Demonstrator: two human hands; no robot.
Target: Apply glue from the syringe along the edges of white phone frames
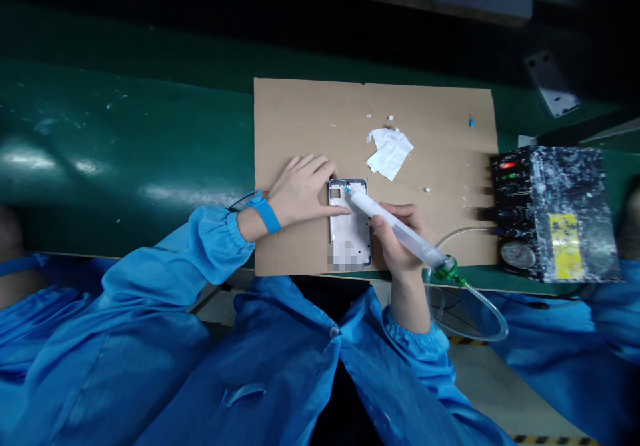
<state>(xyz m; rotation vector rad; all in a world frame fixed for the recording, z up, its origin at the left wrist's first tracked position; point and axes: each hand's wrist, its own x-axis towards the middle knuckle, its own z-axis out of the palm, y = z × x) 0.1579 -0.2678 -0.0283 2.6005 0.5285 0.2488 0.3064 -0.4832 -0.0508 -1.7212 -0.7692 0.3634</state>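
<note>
Two hands at a white phone frame [350, 229] lying on a cardboard sheet [310, 119].
Left hand [305, 189] rests flat and unclenched on the frame's left edge; right hand [397, 239] grips a dispensing syringe [395, 227], tip touching the frame's top. Crumpled white tissue [390, 151] lies just behind; a control box [550, 213] stands to the right on the green worktop [125, 146], with clear tubing [470, 313] looping near the syringe's rear.
</note>
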